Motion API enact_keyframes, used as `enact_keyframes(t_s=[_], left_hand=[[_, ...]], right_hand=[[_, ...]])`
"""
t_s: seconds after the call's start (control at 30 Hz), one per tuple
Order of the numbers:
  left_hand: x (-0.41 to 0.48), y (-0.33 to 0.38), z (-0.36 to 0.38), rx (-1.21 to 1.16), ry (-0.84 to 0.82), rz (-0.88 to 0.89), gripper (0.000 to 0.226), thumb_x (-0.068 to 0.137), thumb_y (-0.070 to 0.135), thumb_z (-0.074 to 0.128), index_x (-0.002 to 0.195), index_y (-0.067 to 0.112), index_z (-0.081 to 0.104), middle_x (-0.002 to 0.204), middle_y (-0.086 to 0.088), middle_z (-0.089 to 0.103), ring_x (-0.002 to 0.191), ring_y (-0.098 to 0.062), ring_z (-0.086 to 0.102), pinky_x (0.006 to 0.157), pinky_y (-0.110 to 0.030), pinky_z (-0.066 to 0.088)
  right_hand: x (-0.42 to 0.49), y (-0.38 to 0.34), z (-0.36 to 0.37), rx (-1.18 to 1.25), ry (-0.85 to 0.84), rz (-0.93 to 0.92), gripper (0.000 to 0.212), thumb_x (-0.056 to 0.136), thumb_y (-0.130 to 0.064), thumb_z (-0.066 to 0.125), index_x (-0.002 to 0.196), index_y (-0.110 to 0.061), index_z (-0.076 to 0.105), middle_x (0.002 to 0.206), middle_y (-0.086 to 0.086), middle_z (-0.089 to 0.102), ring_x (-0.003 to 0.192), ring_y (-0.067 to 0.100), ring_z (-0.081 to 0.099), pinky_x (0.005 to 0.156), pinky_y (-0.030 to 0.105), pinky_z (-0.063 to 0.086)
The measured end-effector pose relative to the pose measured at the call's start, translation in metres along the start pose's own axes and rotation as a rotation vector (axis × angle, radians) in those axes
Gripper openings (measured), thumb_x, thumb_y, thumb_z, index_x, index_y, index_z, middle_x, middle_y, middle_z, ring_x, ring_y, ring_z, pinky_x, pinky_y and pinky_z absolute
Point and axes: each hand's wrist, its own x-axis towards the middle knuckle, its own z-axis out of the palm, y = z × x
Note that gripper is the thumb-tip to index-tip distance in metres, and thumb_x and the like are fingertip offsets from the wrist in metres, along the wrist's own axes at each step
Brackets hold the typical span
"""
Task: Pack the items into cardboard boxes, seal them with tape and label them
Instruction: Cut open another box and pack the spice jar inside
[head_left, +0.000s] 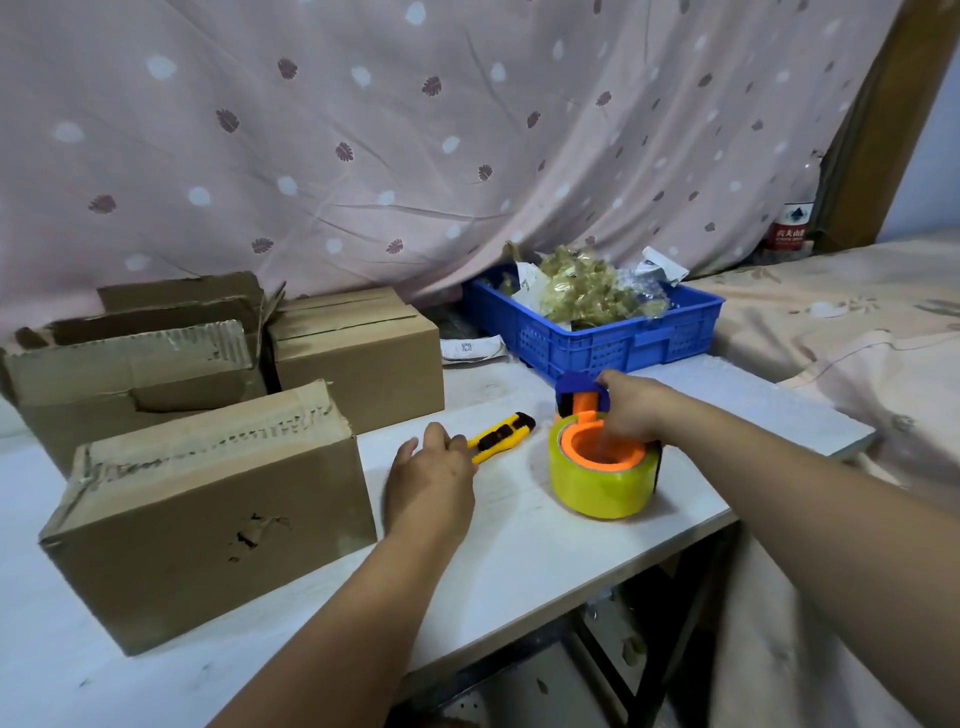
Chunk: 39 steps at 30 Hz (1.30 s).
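With right hand (631, 410) gripping the tape dispenser (597, 483) and left hand (431, 478) holding the utility knife (504, 436), lift the dispenser steadily toward the nearest box (208, 519).

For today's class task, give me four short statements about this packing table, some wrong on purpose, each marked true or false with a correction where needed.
1. The right hand grips the tape dispenser. True.
2. The left hand holds a pair of scissors. False: it holds the yellow utility knife.
3. The blue crate at the far side of the table has packets in it. True.
4. The nearest cardboard box stands open. False: its top flaps are closed.
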Motion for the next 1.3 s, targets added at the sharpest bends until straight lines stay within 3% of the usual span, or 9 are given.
enact_keyframes(t_s=[0.07,0.2,0.4,0.67,0.97,1.0,1.13,1.23,1.3], left_hand=[[0.0,0.0,-0.002,-0.061,0.038,-0.007,0.03,0.103,0.027,0.032,0.128,0.015,0.044,0.121,-0.004,0.042,0.102,-0.023,0.052,0.077,-0.027,0.036],[0.001,-0.007,0.001,-0.327,0.056,-0.099,0.027,0.101,0.029,0.038,0.122,0.016,0.05,0.11,-0.002,0.043,0.086,-0.026,0.054,0.067,-0.036,0.044],[-0.001,-0.013,0.003,-0.646,0.092,-0.157,0.025,0.098,0.032,0.046,0.118,0.021,0.058,0.101,0.004,0.043,0.082,-0.022,0.052,0.07,-0.033,0.043],[-0.002,-0.009,0.003,-0.718,0.12,-0.116,0.028,0.099,0.029,0.047,0.122,0.02,0.058,0.099,0.006,0.042,0.081,-0.015,0.048,0.065,-0.025,0.032],[0.0,-0.011,0.004,-0.74,0.111,-0.14,0.029,0.098,0.03,0.049,0.122,0.02,0.059,0.102,0.007,0.046,0.086,-0.01,0.047,0.07,-0.023,0.033],[0.0,-0.011,0.005,-0.738,0.109,-0.143,0.029,0.098,0.03,0.049,0.122,0.02,0.06,0.102,0.007,0.046,0.086,-0.01,0.047,0.069,-0.022,0.033],[-0.001,-0.011,0.006,-0.762,0.15,-0.139,0.027,0.097,0.029,0.05,0.12,0.02,0.062,0.097,0.007,0.045,0.08,-0.009,0.047,0.062,-0.02,0.029],[-0.003,-0.009,0.003,-0.814,0.233,-0.096,0.027,0.097,0.026,0.051,0.121,0.019,0.061,0.098,0.007,0.046,0.079,-0.005,0.047,0.064,-0.014,0.032],[-0.005,-0.006,0.0,-0.831,0.285,-0.044,0.028,0.096,0.024,0.053,0.122,0.017,0.061,0.101,0.009,0.048,0.082,-0.001,0.046,0.069,-0.004,0.033]], right_hand=[[0.005,-0.003,0.002,-0.025,0.002,0.017,0.066,0.081,-0.027,0.069,0.135,-0.016,0.034,0.115,0.011,0.056,0.099,0.028,0.058,0.073,0.035,0.054],[0.013,-0.009,0.005,-0.005,0.015,0.001,0.071,0.087,-0.022,0.062,0.146,-0.017,0.023,0.12,0.012,0.055,0.099,0.027,0.056,0.074,0.033,0.049],[0.018,-0.004,0.005,0.122,-0.026,-0.045,0.067,0.083,-0.016,0.068,0.14,-0.016,0.033,0.121,0.012,0.054,0.094,0.023,0.053,0.07,0.03,0.045],[0.028,-0.002,0.001,0.031,-0.001,-0.114,0.064,0.085,-0.017,0.066,0.141,-0.016,0.035,0.131,0.012,0.051,0.103,0.025,0.054,0.076,0.031,0.047],[0.031,0.005,-0.009,-0.016,-0.123,-0.168,0.073,0.086,-0.013,0.063,0.148,-0.018,0.025,0.142,0.01,0.042,0.115,0.026,0.051,0.083,0.032,0.049],[0.031,0.005,-0.009,-0.014,-0.118,-0.169,0.073,0.086,-0.013,0.063,0.147,-0.018,0.024,0.14,0.01,0.044,0.111,0.025,0.053,0.082,0.033,0.05],[0.032,0.004,-0.006,-0.061,-0.12,-0.15,0.075,0.086,-0.02,0.065,0.145,-0.018,0.019,0.109,0.007,0.048,0.075,0.015,0.052,0.052,0.023,0.042],[0.033,0.004,-0.011,-0.083,-0.213,-0.134,0.091,0.083,-0.02,0.067,0.15,-0.024,0.004,0.11,0.011,0.052,0.073,0.018,0.054,0.054,0.025,0.045],[0.034,0.007,-0.015,0.077,-0.252,-0.168,0.099,0.082,-0.012,0.065,0.151,-0.032,-0.004,0.116,0.018,0.056,0.07,0.021,0.053,0.057,0.028,0.042]])
